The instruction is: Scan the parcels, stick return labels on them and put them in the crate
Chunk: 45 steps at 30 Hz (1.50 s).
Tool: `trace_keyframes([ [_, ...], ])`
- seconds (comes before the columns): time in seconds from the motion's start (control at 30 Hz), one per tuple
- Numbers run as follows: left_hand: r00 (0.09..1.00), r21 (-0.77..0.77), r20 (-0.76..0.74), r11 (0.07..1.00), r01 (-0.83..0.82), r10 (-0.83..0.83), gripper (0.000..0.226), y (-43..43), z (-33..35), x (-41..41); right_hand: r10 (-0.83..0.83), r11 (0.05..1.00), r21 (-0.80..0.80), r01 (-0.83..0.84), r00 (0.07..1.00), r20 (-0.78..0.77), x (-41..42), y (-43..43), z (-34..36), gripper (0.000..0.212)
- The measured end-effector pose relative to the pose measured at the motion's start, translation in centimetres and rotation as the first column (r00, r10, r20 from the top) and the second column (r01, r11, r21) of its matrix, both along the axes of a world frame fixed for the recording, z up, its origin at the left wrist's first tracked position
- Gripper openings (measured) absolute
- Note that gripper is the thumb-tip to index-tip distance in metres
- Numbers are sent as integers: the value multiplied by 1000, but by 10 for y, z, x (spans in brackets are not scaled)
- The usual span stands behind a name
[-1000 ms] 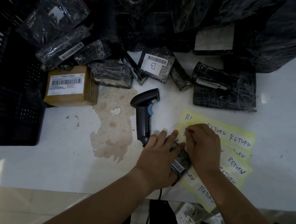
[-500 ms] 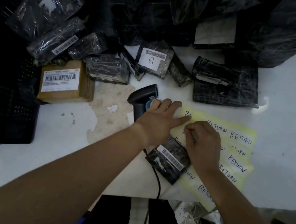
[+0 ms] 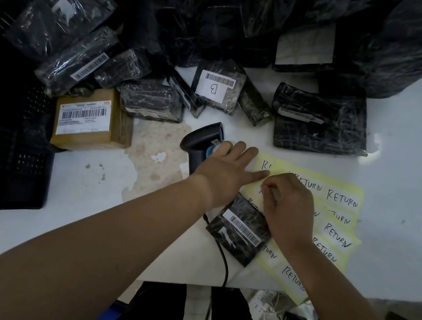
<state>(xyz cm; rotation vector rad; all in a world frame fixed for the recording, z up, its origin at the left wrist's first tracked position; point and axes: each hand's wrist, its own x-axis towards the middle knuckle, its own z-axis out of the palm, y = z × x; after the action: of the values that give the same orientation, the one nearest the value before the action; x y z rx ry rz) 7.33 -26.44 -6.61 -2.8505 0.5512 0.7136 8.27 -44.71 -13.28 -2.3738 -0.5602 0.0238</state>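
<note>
White worktop (image 3: 409,162) carrying all items. Black perforated plastic crate (image 3: 3,129), far left. Heap of black film-wrapped parcels (image 3: 197,21) along the far edge; one white tag reads "B" under a barcode. Brown cardboard parcel (image 3: 92,120), beside the crate; its print is too small to read. Yellow sheets of hand-lettered white return labels (image 3: 343,201), near right, each reading "RETURN"; probably thin, limp and tacky, best peeled from a corner. Small black film-wrapped parcel (image 3: 241,227), barcode up, overlapping the sheets' near-left edge; likely light, with slick, yielding wrap, best gripped across its long edges. Black handheld scanner (image 3: 201,144), lying left of the sheets. Left hand (image 3: 227,173), fingers straight, pressing the top sheet flat. Right hand (image 3: 290,210), fingers curled, pinching at a label.
</note>
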Motion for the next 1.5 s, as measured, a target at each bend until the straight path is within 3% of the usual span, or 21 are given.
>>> trace_keyframes([
  [0.17,1000,42,-1,999,24,-24,71,-2,1,1,66,969,-241,-48,995,68,-2,-1,0,7],
  [0.3,1000,34,-3,999,22,-22,70,-1,1,1,103,976,-196,-92,993,50,-2,-5,5,8],
  [0.47,1000,12,-9,1000,19,-18,68,1,4,3,57,995,-75,-61,997,-52,-1,-5,10,27],
  [0.63,1000,7,-12,1000,11,-11,72,1,4,2,17,998,-52,-22,996,-92,5,-1,15,5],
  [0.8,1000,18,-28,1000,4,-4,73,0,7,2,44,996,-69,-57,983,-179,11,-11,17,9],
  [1.1,999,40,-37,999,2,0,74,-3,6,3,168,962,-218,-166,986,-11,5,-7,25,10],
  [1.17,999,38,-34,999,1,0,75,-3,6,2,161,963,-205,-177,982,-95,4,-8,30,6],
  [1.23,999,39,-34,999,-1,2,74,-3,6,2,88,974,-184,-135,966,-244,7,-9,37,19],
  [1.3,999,38,-42,999,0,1,74,-2,6,2,8,966,-241,-98,937,-350,10,-10,44,16],
  [1.37,999,20,-52,1000,-15,16,73,-2,5,2,-26,932,-342,-121,918,-395,14,-10,50,6],
  [1.5,996,-49,-52,996,-75,73,67,-3,2,0,-45,898,-408,-162,890,-454,19,-10,56,7],
])
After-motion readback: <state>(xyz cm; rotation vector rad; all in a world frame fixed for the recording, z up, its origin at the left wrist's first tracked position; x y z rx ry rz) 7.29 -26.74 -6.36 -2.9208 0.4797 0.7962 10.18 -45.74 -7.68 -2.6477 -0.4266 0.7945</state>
